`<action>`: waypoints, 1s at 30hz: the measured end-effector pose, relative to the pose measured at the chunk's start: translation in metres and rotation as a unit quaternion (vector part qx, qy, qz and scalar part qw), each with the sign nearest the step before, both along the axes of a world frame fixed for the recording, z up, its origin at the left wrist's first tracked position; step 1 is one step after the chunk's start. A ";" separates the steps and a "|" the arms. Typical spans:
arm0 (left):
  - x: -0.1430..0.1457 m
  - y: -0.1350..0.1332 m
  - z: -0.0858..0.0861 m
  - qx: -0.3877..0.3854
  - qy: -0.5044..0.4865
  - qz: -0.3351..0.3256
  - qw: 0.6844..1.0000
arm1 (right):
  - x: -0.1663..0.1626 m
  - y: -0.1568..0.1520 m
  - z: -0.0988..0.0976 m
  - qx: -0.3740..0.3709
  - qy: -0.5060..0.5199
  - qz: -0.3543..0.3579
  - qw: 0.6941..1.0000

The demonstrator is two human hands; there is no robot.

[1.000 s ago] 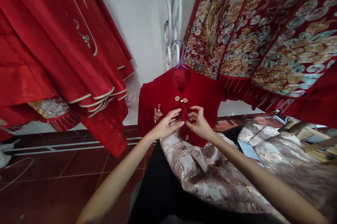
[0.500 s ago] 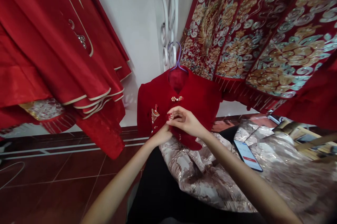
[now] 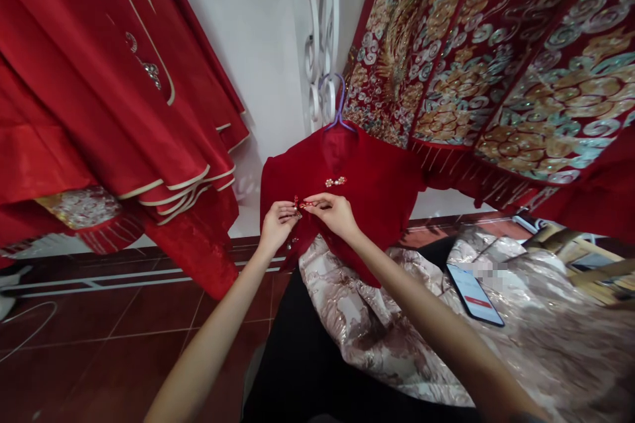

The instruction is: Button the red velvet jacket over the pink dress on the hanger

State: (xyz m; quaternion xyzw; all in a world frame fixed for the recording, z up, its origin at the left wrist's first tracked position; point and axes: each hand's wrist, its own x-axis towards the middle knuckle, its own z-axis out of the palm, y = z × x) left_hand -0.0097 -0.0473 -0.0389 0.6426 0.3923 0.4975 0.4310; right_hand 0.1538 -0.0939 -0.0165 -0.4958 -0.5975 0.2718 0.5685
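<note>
A short red jacket (image 3: 381, 191) hangs in front of me on a purple hanger (image 3: 340, 102). At its neck a gold-and-pearl frog clasp (image 3: 336, 182) is fastened. Lower down, my right hand (image 3: 336, 214) pinches a small red jewelled clasp piece (image 3: 306, 205) at the jacket's front edge. My left hand (image 3: 278, 224) has its fingers closed at the beaded ornament (image 3: 296, 200) on the left front, partly covering it. The fingertips of both hands nearly meet. Below them the front edges part, showing patterned cloth behind.
Red garments (image 3: 149, 112) hang at left, and an embroidered red skirt (image 3: 461, 79) at right. A white scrolled metal stand (image 3: 317, 32) holds the hanger. Shiny pinkish brocade (image 3: 397, 337) covers my lap, with a phone (image 3: 475, 295) lying on it. Red tiles (image 3: 139, 317) form the floor.
Both hands have shifted left and slightly up, to beside the beaded ornament. My left hand has come out from under the right, and the front edges now part below.
</note>
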 end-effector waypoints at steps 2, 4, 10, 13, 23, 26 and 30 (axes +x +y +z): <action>0.003 -0.002 0.003 -0.018 -0.026 0.000 1.000 | 0.000 -0.001 0.001 0.010 -0.028 -0.005 1.000; 0.004 -0.005 0.006 -0.024 -0.046 -0.010 0.999 | 0.000 -0.001 0.003 0.021 -0.058 -0.009 0.998; 0.003 -0.011 0.011 -0.049 -0.063 -0.023 0.997 | -0.004 0.005 0.002 -0.005 -0.113 -0.053 0.992; 0.005 -0.012 0.013 -0.042 -0.069 -0.015 0.997 | -0.008 0.007 0.002 -0.010 -0.129 -0.073 0.989; 0.008 -0.001 0.012 -0.054 -0.074 -0.007 0.996 | -0.012 0.007 0.003 0.014 -0.123 -0.101 0.987; 0.007 0.000 0.012 -0.105 -0.096 -0.021 0.990 | -0.012 0.007 0.004 0.018 -0.119 -0.099 0.988; 0.008 0.001 0.011 -0.132 -0.110 -0.026 0.985 | -0.013 0.005 0.004 0.023 -0.131 -0.101 0.986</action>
